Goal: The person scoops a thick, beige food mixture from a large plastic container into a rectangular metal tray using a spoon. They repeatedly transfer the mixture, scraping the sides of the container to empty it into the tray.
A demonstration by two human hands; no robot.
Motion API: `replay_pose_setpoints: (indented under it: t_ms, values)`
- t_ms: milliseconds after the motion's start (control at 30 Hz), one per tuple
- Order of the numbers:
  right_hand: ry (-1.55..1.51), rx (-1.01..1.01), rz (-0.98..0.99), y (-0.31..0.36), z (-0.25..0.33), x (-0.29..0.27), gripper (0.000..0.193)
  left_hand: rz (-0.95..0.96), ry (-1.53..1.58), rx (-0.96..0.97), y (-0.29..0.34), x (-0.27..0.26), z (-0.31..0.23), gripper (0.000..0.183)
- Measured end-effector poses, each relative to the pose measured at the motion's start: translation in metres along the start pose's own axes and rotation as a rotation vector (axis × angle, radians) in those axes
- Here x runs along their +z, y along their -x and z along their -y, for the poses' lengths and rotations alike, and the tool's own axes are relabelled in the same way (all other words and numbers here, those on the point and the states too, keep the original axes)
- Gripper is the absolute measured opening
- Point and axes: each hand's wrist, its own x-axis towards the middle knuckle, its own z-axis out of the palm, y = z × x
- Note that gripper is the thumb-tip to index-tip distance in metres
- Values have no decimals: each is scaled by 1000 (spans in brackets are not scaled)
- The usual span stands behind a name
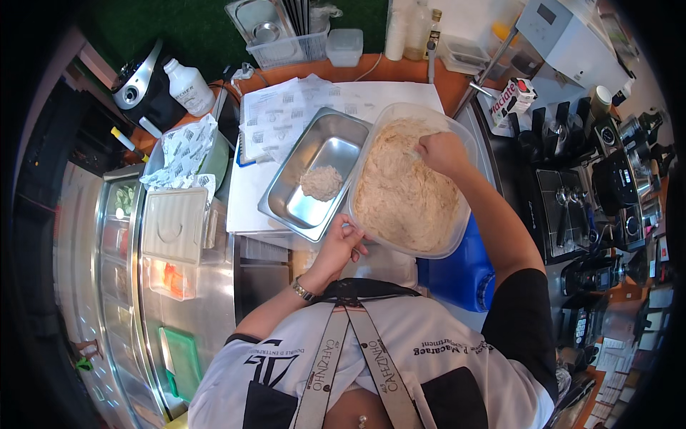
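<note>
A large clear plastic tub is filled with a pale beige, shredded-looking food mixture. Over the far right part of this mixture, my right hand is curled closed; whatever its fingers hold is hidden. My left hand grips the tub at its near left corner, with the fingers bent around the rim. Left of the tub, against its side, stands a rectangular steel pan. One clump of the beige mixture lies on the pan's bottom.
Printed paper sheets lie behind the pan. A blue plastic container is below the tub's near right side. To the left are a paper-lined green bin and a lidded clear box. Coffee equipment stands at the right.
</note>
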Motion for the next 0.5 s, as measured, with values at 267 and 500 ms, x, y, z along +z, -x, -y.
replay_pose_setpoints:
  t_ms: [267,500]
  values:
    - [-348,186,129,5,-28,20,23,2,-74,10,-2,-8,6,20]
    - [-651,186,129,16,-48,27,24,12,-31,21,15,-21,-2,32]
